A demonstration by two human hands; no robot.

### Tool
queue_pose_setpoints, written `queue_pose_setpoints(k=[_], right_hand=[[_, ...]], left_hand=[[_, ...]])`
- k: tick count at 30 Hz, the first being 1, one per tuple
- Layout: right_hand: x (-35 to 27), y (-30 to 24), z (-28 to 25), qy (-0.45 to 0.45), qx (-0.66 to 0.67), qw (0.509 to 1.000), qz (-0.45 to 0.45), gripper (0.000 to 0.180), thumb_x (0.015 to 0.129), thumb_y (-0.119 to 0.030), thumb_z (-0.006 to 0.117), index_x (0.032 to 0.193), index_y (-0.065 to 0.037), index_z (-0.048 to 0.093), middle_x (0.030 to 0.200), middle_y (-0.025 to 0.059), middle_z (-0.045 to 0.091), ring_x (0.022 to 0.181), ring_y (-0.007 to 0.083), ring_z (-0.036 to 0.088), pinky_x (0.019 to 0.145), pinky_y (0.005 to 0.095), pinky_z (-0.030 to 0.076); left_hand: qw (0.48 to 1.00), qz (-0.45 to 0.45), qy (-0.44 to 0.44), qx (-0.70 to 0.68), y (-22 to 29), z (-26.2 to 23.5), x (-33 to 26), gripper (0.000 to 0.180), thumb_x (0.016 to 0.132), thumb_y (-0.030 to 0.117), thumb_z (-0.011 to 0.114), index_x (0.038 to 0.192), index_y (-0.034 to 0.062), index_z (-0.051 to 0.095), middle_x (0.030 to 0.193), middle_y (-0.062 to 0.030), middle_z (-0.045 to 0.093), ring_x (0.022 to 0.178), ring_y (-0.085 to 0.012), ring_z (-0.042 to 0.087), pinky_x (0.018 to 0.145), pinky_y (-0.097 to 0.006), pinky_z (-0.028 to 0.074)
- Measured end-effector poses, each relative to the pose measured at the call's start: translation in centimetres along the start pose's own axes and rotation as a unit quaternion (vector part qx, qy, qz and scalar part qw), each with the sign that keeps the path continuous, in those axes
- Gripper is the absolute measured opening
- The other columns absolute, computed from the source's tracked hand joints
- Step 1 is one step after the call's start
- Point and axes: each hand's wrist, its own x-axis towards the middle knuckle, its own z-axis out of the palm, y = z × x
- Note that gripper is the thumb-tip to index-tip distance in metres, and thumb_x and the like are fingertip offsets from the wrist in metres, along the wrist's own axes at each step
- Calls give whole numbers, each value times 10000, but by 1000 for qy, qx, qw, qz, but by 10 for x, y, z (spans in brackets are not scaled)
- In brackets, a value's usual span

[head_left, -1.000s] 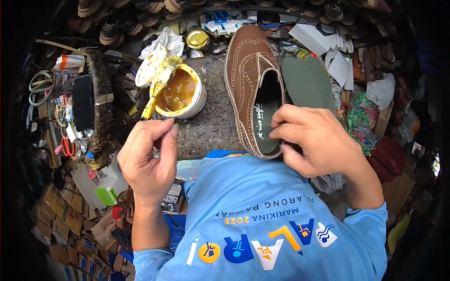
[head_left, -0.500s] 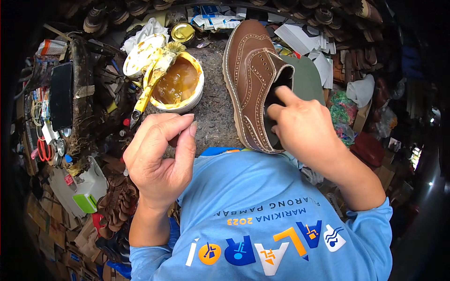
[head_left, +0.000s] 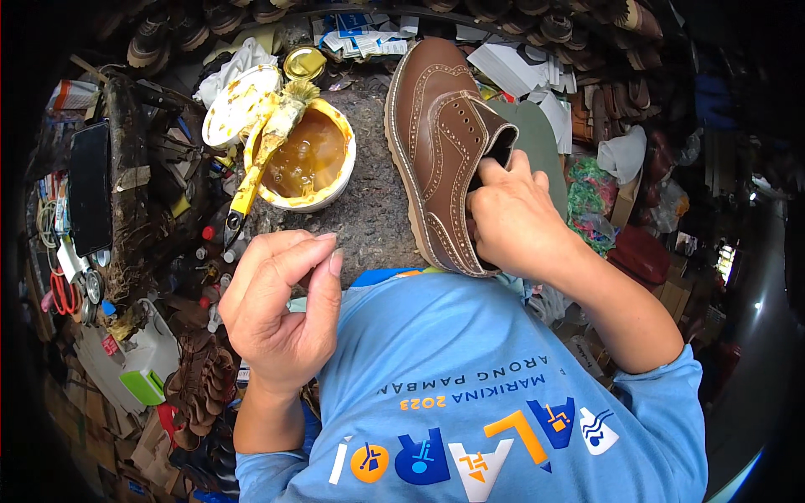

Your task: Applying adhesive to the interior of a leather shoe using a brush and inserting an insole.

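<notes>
A brown leather brogue shoe [head_left: 440,138] with pale stitching and a tan sole edge rests toe-away before me. My right hand [head_left: 521,220] is curled at its opening, gripping the near right side; its fingertips are hidden in and behind the shoe. My left hand [head_left: 281,306] hovers near the front of a white tub [head_left: 345,163] of amber glue. Its fingers are curled, thumb and forefinger tips close together, and nothing shows between them. A glue-caked brush [head_left: 264,159] with a yellow handle lies across the tub's left rim.
The tub and shoe stand on a rough dark work surface [head_left: 369,138]. A glue-smeared lid [head_left: 239,109] and a small round tin [head_left: 304,63] lie by the tub. Right of the shoe is a green flat sheet [head_left: 537,130]. A phone [head_left: 90,189] lies left; shoes [head_left: 172,38] line the back.
My right hand's fingers have curled in closer at the shoe's opening. My left hand has hardly moved. The whole view has shifted a little.
</notes>
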Motion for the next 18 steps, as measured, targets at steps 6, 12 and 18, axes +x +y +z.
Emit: queue_pose_setpoints(k=[6,12,18], right_hand=[[-20,23,-12,17,117,990,-71,129,827,-92,691,933,-18,691,1385,193,525,1324,481,427,1024,627,383],[-60,102,-48,155,257,952,-52,59,934,-77,644,949,-20,644,1335,143,615,1116,318,633,968,410,498],[-9,100,-23,341,214,886,-231,271,794,-160,808,947,-42,618,1159,146,645,1104,363,627,934,432,507]], left_hand=[[999,-12,4,34,7,-9,1,194,800,-123,754,982,-61,733,911,-171,707,779,-194,673,667,-266,528],[988,-50,58,133,-8,-38,1,172,959,-48,671,1128,-65,701,1144,-111,651,959,-124,619,823,-237,512],[933,-139,-126,306,-11,-39,32,578,872,111,801,1407,31,596,1303,-122,588,1157,-233,600,958,-331,494]])
